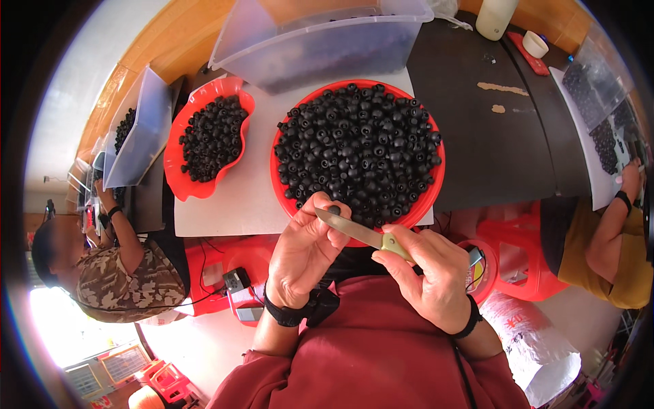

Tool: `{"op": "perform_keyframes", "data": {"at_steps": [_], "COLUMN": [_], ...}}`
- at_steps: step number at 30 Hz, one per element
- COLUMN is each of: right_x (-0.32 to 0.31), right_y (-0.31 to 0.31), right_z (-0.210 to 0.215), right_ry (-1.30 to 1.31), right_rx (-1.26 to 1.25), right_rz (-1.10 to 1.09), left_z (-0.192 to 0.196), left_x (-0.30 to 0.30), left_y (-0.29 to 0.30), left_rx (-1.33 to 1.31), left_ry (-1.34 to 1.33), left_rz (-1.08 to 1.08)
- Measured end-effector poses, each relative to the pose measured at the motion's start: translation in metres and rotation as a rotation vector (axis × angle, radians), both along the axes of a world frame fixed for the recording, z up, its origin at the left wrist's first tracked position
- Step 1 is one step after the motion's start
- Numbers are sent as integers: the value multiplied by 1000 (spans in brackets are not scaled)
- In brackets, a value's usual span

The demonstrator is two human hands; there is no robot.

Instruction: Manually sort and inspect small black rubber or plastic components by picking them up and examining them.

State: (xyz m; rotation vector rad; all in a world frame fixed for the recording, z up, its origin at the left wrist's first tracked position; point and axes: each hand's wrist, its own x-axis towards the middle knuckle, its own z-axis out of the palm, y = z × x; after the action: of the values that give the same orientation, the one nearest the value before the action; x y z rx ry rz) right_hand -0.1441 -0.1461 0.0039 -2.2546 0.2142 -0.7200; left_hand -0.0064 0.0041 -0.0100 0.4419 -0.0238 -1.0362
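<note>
The left hand (304, 249) is closed around one small black rubber piece (334, 210), pinched at the fingertips just above the near rim of the round red tray (437, 178). The right hand (428, 273) is closed on the pale handle of a small knife (357, 231), whose blade runs up and left until its tip meets the piece. The tray sits on a white board (225, 204) and is heaped with like black pieces (357, 153); a second, scalloped red tray (178, 153) to the left holds more, and a clear plastic bin (320, 41) stands behind. Other people work at both sides. In the inspector's judgement, the trimming cut is best made with the piece held firmly between thumb and forefinger, the edge turned away from the fingertips, pressure light and short, and the work kept over the tray so that offcuts and any dropped piece land inside it. Whether the blade has entered the rubber cannot be told.
</note>
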Motion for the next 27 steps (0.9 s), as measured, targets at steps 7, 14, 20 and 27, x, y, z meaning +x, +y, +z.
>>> {"op": "perform_keyframes", "data": {"at_steps": [7, 14, 20, 27], "right_x": [13, 25, 7, -9], "right_y": [7, 3, 14, 32], "right_z": [-5, -3, 11, 7], "right_ry": [-74, -44, -48, -62], "right_rx": [-5, -119, 194, 166], "right_rz": [-45, -223, -105, -60], "left_z": [-1, 3, 2, -5], "left_x": [1, -1, -2, -2], "left_y": [-1, -5, 1, 5], "left_rx": [-27, -5, -33, -74], "left_ry": [56, 5, -29, -76], "left_rz": [34, 20, 26, 19]}}
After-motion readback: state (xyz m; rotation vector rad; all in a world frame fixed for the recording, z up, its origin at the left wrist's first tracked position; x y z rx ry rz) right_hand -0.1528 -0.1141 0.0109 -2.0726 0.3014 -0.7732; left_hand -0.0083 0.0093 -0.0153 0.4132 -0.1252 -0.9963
